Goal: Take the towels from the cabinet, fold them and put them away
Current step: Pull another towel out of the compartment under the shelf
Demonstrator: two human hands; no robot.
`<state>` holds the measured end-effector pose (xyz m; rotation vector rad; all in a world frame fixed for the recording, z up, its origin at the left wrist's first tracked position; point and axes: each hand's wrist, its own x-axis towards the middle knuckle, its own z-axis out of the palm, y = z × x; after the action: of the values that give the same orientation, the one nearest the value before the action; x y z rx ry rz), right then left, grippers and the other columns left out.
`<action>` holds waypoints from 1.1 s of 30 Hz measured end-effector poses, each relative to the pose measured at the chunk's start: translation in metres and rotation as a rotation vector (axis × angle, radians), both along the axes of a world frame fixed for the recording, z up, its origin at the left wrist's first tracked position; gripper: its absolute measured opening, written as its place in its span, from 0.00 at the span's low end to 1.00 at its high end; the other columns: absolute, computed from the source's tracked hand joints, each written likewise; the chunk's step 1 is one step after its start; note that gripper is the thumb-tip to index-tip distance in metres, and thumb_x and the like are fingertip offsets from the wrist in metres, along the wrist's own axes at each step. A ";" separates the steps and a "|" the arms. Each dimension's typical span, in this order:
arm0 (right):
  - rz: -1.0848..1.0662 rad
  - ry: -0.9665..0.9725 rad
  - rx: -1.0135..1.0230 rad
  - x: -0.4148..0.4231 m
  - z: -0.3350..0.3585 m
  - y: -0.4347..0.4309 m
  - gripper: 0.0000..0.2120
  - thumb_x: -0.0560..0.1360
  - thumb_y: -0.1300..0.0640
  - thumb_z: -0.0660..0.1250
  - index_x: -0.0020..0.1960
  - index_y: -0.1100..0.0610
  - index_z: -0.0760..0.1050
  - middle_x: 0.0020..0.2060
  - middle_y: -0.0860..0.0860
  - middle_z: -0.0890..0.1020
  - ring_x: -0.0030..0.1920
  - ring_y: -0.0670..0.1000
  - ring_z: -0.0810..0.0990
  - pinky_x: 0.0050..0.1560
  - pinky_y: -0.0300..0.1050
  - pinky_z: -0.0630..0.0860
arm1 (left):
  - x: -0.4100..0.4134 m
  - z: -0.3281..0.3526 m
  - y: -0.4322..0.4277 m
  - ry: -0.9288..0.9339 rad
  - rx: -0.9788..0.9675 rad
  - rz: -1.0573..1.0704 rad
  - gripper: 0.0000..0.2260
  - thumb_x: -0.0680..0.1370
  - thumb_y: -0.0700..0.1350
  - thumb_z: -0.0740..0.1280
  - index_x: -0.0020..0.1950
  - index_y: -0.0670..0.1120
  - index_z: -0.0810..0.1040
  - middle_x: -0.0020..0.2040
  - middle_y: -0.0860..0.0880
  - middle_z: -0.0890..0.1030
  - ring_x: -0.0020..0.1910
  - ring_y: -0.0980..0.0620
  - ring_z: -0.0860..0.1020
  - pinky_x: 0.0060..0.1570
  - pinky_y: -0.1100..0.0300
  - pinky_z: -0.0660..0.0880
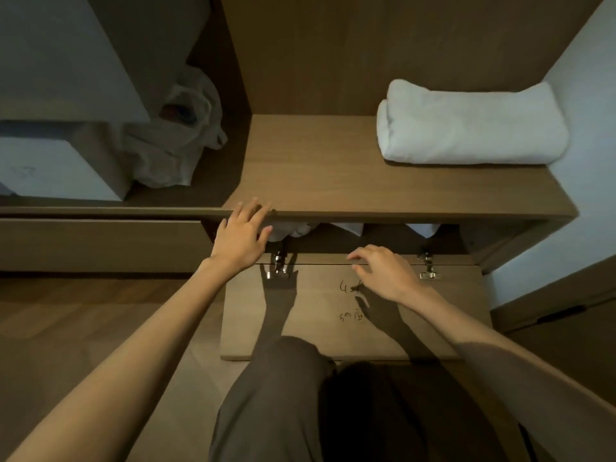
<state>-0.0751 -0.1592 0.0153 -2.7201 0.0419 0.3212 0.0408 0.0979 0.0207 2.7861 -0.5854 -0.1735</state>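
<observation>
Currently positioned at the open lower cabinet compartment (350, 233), below the wooden shelf (333, 181). Drop-down door (350, 315) folded flat toward the viewer, two metal hinges (278, 266) along its inner edge, handwritten marks on its inner face. Left hand (241, 236) over the front edge of the shelf, fingers (256, 208) straight and spread, holding nothing. Right hand (383, 273) above the hinge line of the door, fingers loosely curved and apart, holding nothing. White unfolded towels (300, 230) partly visible inside the compartment, just under the shelf edge. One folded white towel (473, 128) on the shelf top, far right. Crumpled white cloth (173, 145) left of the shelf, in the adjoining bay.
</observation>
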 end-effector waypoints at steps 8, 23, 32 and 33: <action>-0.056 -0.006 0.032 0.044 -0.108 0.000 0.15 0.80 0.54 0.63 0.66 0.49 0.73 0.65 0.50 0.74 0.62 0.50 0.75 0.56 0.45 0.76 | 0.019 -0.069 0.001 -0.242 -0.046 -0.030 0.29 0.81 0.49 0.60 0.79 0.57 0.49 0.80 0.49 0.48 0.78 0.44 0.43 0.74 0.38 0.48; -0.336 -0.141 0.195 0.152 -0.208 0.036 0.16 0.81 0.51 0.60 0.68 0.47 0.70 0.53 0.53 0.81 0.51 0.53 0.80 0.48 0.47 0.75 | -0.020 -0.181 0.022 -0.257 -0.137 0.089 0.20 0.80 0.50 0.61 0.73 0.50 0.68 0.68 0.50 0.73 0.66 0.50 0.72 0.62 0.52 0.70; -0.498 -0.132 0.711 0.210 -0.253 0.076 0.21 0.77 0.50 0.68 0.67 0.56 0.70 0.60 0.51 0.77 0.61 0.50 0.75 0.58 0.44 0.71 | 0.000 -0.266 0.013 0.093 0.070 0.161 0.26 0.82 0.58 0.54 0.78 0.57 0.52 0.79 0.52 0.53 0.77 0.47 0.53 0.73 0.49 0.57; -0.555 -0.169 0.765 0.214 -0.255 0.081 0.21 0.76 0.52 0.69 0.66 0.57 0.70 0.60 0.51 0.78 0.61 0.50 0.75 0.58 0.43 0.71 | 0.002 -0.273 0.012 0.108 0.071 0.169 0.26 0.81 0.58 0.54 0.78 0.57 0.51 0.79 0.52 0.52 0.77 0.47 0.51 0.74 0.48 0.55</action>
<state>0.1387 -0.0778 -0.2394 -1.8675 0.5036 -0.0585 0.0425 0.1100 -0.2519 2.8563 -0.3214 -0.3115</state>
